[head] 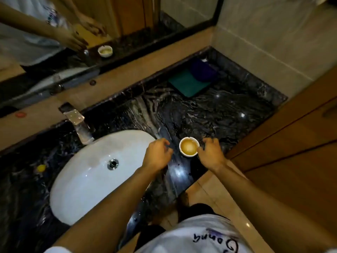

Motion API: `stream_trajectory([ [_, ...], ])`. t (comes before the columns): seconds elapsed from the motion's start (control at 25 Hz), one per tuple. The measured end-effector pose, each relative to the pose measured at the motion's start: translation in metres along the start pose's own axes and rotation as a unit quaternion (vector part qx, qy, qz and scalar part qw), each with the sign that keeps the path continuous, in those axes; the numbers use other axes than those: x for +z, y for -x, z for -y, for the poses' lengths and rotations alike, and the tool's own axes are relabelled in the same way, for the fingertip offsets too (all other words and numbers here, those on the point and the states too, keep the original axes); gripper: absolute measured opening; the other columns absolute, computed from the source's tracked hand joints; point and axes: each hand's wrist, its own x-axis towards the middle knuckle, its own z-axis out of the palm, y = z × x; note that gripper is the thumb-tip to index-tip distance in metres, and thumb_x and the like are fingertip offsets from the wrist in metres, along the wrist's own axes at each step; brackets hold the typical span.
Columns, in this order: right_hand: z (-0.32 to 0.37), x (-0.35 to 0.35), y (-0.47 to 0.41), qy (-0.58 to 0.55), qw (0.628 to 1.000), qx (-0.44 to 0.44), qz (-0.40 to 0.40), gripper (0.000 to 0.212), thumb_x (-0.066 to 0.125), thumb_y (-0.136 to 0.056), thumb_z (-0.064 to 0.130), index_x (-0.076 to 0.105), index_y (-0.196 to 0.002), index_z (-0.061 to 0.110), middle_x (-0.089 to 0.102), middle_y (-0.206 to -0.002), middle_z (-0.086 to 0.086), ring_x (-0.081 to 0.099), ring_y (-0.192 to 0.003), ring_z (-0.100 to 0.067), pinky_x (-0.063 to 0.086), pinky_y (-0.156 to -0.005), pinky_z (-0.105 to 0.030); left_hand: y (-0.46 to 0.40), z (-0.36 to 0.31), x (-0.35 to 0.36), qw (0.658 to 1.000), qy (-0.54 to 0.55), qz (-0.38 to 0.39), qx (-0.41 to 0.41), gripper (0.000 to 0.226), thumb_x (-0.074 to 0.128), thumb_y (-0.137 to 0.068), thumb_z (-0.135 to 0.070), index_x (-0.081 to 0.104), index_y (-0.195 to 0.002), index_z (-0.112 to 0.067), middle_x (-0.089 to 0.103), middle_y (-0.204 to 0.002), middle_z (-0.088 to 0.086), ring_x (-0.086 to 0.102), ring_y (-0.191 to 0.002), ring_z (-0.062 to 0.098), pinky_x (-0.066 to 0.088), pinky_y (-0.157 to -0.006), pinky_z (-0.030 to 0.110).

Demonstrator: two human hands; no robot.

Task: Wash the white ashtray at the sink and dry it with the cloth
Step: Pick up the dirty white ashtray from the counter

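The white ashtray (189,147) stands on the dark marble counter (209,114), just right of the sink, with yellowish-brown liquid in it. My left hand (158,154) hovers to its left, fingers loosely curled, holding nothing. On the other side, my right hand (210,154) has its fingertips at the ashtray's right rim; whether they touch it I cannot tell. The white oval sink (87,178) lies left, with a chrome faucet (77,123) behind it. A folded green cloth (187,83) and a blue cloth (204,70) lie at the back of the counter.
A mirror (127,24) behind the counter reflects the hands and ashtray. A small yellow object (41,168) sits left of the sink. A wooden cabinet (291,134) stands close on the right, and a tiled wall closes the far right corner.
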Motion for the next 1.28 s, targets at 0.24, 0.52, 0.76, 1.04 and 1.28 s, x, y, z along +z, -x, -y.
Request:
stream_trajectory([
  [0.24, -0.040, 0.008, -0.044, -0.069, 0.993, 0.014, 0.097, 0.043, 0.055, -0.091, 0.026, 0.064, -0.127, 0.003, 0.064, -0.122, -0.028, 0.066, -0.105, -0.046, 0.054, -0.094, -0.054, -0.029, -0.020, 0.062, 0.974, 0.145, 0.029, -0.172, 0.027, 0.065, -0.089, -0.021, 0.074, -0.111, -0.007, 0.077, -0.098, 0.021, 0.074, -0.091, 0.039, 0.061, -0.083, 0.049],
  [0.52, -0.047, 0.013, -0.074, -0.074, 0.986, -0.032, 0.148, 0.054, 0.048, -0.093, 0.040, 0.062, -0.137, 0.013, 0.066, -0.117, -0.017, 0.070, -0.096, -0.035, 0.058, -0.086, -0.052, -0.040, -0.034, 0.087, 0.938, 0.219, 0.020, -0.269, 0.029, 0.058, -0.097, -0.012, 0.066, -0.124, -0.006, 0.071, -0.096, 0.013, 0.073, -0.080, 0.032, 0.064, -0.076, 0.050],
  [0.76, -0.034, 0.011, -0.069, -0.047, 0.987, -0.042, 0.149, 0.040, 0.049, -0.102, 0.019, 0.060, -0.140, 0.014, 0.058, -0.123, -0.021, 0.066, -0.101, -0.039, 0.052, -0.094, -0.041, -0.045, -0.027, 0.094, 0.930, 0.222, 0.022, -0.291, 0.020, 0.069, -0.091, -0.005, 0.069, -0.110, -0.012, 0.074, -0.099, 0.014, 0.075, -0.085, 0.032, 0.064, -0.076, 0.052],
  [1.04, -0.026, 0.016, -0.066, -0.023, 0.992, -0.015, 0.121, 0.036, 0.050, -0.100, 0.013, 0.066, -0.131, 0.014, 0.062, -0.121, -0.022, 0.060, -0.109, -0.035, 0.044, -0.086, -0.035, -0.047, -0.025, 0.095, 0.931, 0.244, -0.001, -0.273, 0.023, 0.072, -0.088, -0.005, 0.072, -0.111, -0.009, 0.075, -0.107, 0.014, 0.073, -0.095, 0.031, 0.063, -0.082, 0.052],
  [1.28, 0.002, 0.021, -0.055, 0.001, 0.995, -0.032, 0.091, 0.032, 0.051, -0.095, 0.021, 0.070, -0.121, 0.018, 0.070, -0.110, -0.016, 0.062, -0.102, -0.032, 0.051, -0.084, -0.039, -0.040, -0.009, 0.076, 0.924, 0.277, -0.004, -0.265, 0.031, 0.072, -0.088, -0.007, 0.066, -0.118, -0.012, 0.074, -0.115, 0.011, 0.073, -0.096, 0.027, 0.063, -0.083, 0.049],
])
